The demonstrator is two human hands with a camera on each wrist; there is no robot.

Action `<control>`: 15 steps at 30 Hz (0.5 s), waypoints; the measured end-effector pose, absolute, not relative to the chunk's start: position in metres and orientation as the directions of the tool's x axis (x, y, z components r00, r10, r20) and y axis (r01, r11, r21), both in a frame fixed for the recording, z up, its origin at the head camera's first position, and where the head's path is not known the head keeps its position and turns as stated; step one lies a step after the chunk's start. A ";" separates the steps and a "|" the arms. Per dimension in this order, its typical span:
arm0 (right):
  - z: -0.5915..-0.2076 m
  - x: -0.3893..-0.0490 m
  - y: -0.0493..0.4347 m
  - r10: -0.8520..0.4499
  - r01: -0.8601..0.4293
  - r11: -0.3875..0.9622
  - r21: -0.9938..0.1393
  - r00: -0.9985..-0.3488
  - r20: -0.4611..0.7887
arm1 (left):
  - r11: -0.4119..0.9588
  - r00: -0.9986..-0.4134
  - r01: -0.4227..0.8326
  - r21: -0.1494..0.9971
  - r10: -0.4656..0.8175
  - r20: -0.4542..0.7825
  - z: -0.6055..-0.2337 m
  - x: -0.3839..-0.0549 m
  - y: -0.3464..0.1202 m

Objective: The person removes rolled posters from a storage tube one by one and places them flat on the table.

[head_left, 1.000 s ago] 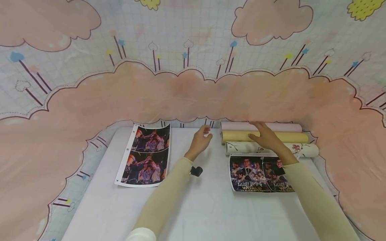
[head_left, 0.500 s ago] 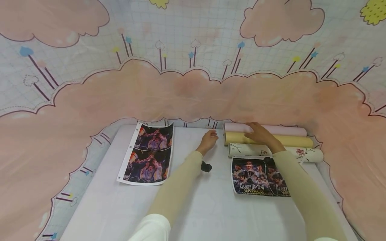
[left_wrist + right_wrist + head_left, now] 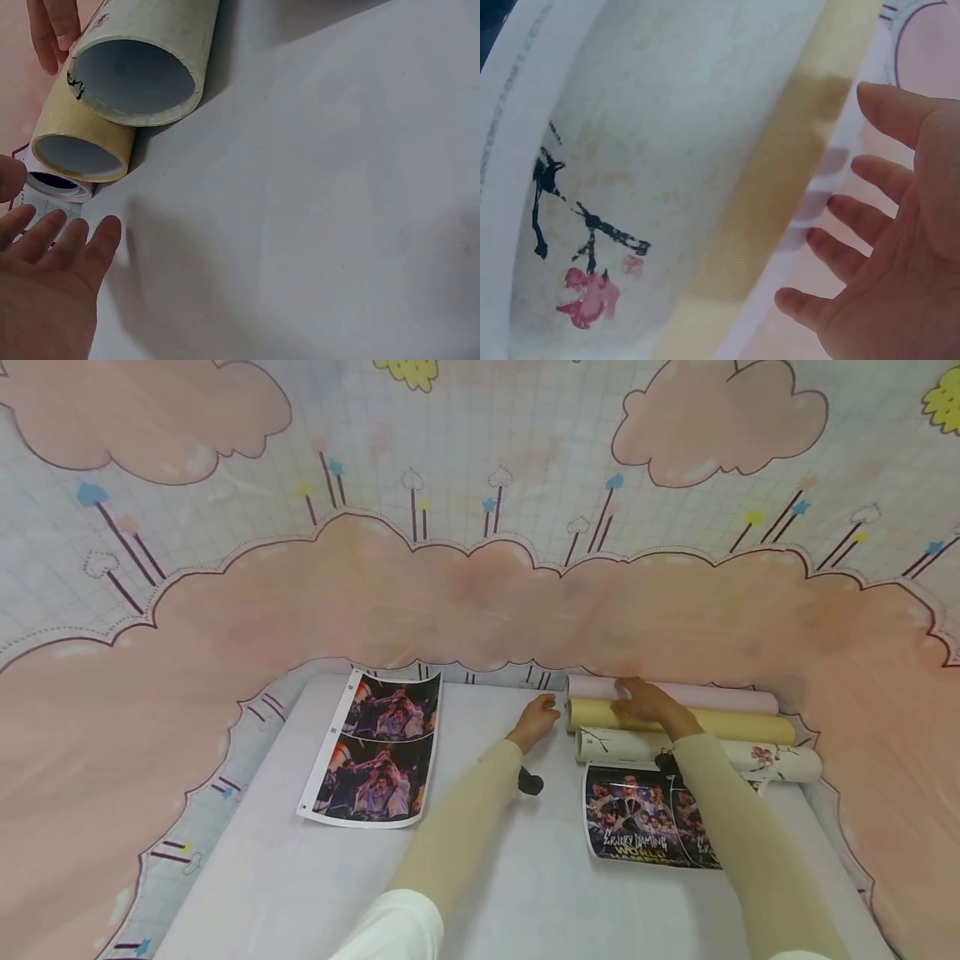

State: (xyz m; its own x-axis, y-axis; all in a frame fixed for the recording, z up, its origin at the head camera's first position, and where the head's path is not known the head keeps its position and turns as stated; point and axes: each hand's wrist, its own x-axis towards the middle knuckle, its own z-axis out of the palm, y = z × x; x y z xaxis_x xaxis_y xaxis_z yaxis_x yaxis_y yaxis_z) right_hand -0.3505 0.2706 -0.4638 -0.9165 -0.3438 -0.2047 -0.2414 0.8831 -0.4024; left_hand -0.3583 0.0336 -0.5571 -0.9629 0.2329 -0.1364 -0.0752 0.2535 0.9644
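Three rolls lie side by side at the back right: a pale pink roll (image 3: 723, 697), a yellow roll (image 3: 738, 725) and a white roll with a flower-branch print (image 3: 783, 761). My left hand (image 3: 535, 722) is by their left ends, palm toward them. In the left wrist view its fingers (image 3: 71, 244) are loosely extended near the pink roll's hollow end, holding nothing. My right hand (image 3: 648, 703) is over the pink and yellow rolls. The right wrist view shows its fingers (image 3: 859, 217) spread, fingertips near the pink roll's edge and casting shadows on it.
A glossy print of a group with lettering (image 3: 633, 814) lies in front of the rolls, partly under my right forearm. Another print with two stacked pictures (image 3: 382, 747) lies on the left of the white table (image 3: 517, 877). A cloud-patterned cloth (image 3: 480, 610) rises behind.
My left hand has moved right toward the ends of the rolls. My right hand has shifted slightly left along the rolls. The whole head view has drifted a little.
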 end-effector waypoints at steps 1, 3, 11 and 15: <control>-0.466 -0.350 0.271 -0.337 -0.239 0.891 -0.387 -0.917 -0.211 | 0.260 -0.961 -0.091 0.961 0.231 -0.153 -0.560 -0.359 0.036; -0.468 -0.349 0.272 -0.324 -0.233 0.903 -0.360 -0.921 -0.216 | 0.288 -0.955 -0.141 0.947 0.214 -0.207 -0.559 -0.360 0.040; -0.466 -0.346 0.269 -0.310 -0.252 0.930 -0.266 -0.929 -0.202 | 0.340 -0.967 -0.092 0.936 0.194 -0.166 -0.543 -0.362 0.051; -0.467 -0.342 0.271 -0.306 -0.255 0.936 -0.244 -0.931 -0.201 | 0.372 -0.975 -0.072 0.925 0.169 -0.144 -0.596 -0.406 0.072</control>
